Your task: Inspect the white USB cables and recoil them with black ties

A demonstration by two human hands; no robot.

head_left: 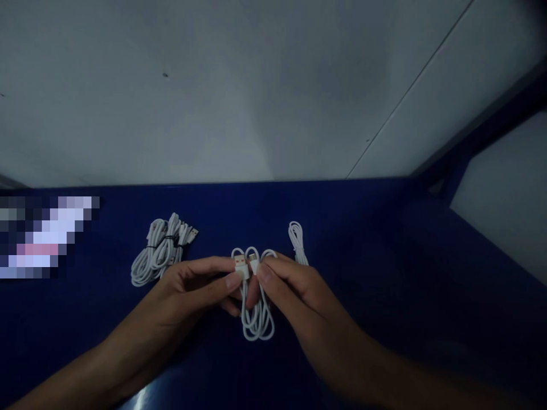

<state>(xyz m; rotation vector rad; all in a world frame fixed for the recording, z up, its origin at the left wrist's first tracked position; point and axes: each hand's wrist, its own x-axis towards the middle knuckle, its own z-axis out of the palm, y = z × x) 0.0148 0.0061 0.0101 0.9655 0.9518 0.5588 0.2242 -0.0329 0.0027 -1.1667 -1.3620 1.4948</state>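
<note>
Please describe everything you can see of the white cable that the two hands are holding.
The white cable is thin and round, probably plastic-coated, folded into several long loops. Both plug ends sit side by side at the top: the left hand pinches the wider USB plug, whose metal face looks orange, and the right hand pinches the smaller plug. Short loops arch above the fingers; longer loops hang toward the person over the blue table. Whether they touch it cannot be told.

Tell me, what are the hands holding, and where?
Both hands hold one folded white cable near its plug ends: the left hand pinches the wide plug, the right hand the small plug.
</note>
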